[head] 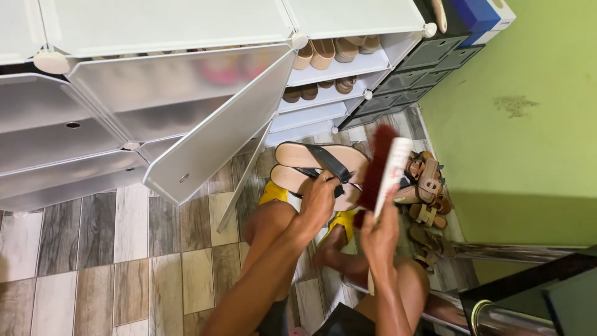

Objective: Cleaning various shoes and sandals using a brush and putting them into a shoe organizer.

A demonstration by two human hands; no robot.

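Held in front of the white plastic shoe cabinet [186,93]: light, stiff tan flat sandals with black straps [320,163], left hand [318,202] clamped on straps, right hand [380,233] gripping white-backed red-bristled brush [385,174].

Wood-look tile floor [93,249], grey and tan planks, fills lower left of frame. White plastic shoe cabinet [155,25] stands on it across the top, one door [217,134] swung open. Tan shoes [329,53] on its upper-right shelves. Pile of brown sandals [426,186] on floor at right-centre, beside green wall
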